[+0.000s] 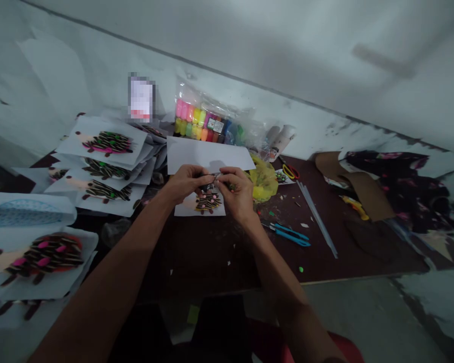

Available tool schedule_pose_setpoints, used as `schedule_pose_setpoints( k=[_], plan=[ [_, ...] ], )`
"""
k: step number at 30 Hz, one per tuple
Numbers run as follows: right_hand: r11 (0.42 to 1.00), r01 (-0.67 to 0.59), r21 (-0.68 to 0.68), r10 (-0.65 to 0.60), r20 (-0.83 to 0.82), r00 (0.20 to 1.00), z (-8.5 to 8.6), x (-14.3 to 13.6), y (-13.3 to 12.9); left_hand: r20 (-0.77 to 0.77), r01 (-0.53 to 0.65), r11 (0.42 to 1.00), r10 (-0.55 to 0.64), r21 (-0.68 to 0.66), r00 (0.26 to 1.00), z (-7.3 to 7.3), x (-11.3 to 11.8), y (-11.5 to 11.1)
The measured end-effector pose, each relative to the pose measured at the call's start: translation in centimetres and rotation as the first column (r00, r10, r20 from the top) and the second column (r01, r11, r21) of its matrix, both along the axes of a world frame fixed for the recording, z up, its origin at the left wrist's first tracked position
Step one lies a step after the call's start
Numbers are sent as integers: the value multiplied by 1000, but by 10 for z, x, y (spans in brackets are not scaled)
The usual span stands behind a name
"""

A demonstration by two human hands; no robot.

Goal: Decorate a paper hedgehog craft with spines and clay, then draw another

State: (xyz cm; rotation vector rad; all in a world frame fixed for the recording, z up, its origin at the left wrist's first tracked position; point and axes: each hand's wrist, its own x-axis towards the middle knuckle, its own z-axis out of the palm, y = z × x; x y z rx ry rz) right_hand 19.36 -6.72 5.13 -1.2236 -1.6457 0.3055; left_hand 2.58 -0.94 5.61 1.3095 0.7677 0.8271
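Above a small sheet with a hedgehog picture [208,202], both hands meet at the fingertips. My left hand [189,180] is closed in a pinch on a small dark item, too small to name. My right hand [237,191] pinches at the same spot, and what it holds is also too small to make out. The picture shows a beige face, dark striped spines and pink dots. A blank white sheet [208,154] lies just behind the hands. A crumpled yellow plastic bag [264,181] is right of my right hand.
Stacked hedgehog pictures [109,143] fill the left side. Colored clay packs [200,121] stand against the wall. Blue-handled scissors [291,235], yellow-red scissors [289,170], clear sticks [318,219], brown cardboard [366,194] and dark floral cloth [412,186] lie on the right.
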Motion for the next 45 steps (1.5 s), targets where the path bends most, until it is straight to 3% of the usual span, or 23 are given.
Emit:
schedule_pose_setpoints(
  k=[3, 8, 10, 15, 23, 29, 33, 37, 42, 45],
  plan=[
    [999, -32, -17, 32, -39, 999, -1, 1, 2, -31, -52, 999, 52, 18, 998, 2, 1, -4],
    [988, -106, -108, 59, -374, 926, -4, 8, 10, 13, -144, 989, 144, -15, 989, 5, -1, -7],
    [986, -97, -135, 31, -422, 906, -5, 12, 11, 14, -157, 986, 158, -56, 987, 7, -1, -7],
    [984, -110, -140, 46, -394, 918, -6, 13, 8, -20, -131, 986, 129, -107, 991, 12, 0, -9],
    [991, -102, -87, 67, -333, 940, -9, 8, 9, -49, 33, 999, -34, -19, 998, 5, -1, -11],
    [995, -93, -32, 82, -251, 965, -9, 4, 5, -18, -10, 1000, 10, -3, 1000, 0, -2, -8],
    [998, -36, 42, 39, -79, 996, -4, 0, -3, -20, -11, 1000, 11, -3, 1000, -1, -2, -5],
    [999, -27, 24, 25, 43, 999, -2, -5, -8, -17, -17, 1000, 17, 7, 1000, -2, -3, -4],
    [989, -143, -46, 136, -141, 981, -1, -3, -5, 23, -50, 998, 51, -24, 998, -1, -6, -3],
    [985, -142, -103, 105, -301, 948, -3, 4, -1, 62, -32, 998, 34, -45, 997, 2, -6, -5]
  ],
)
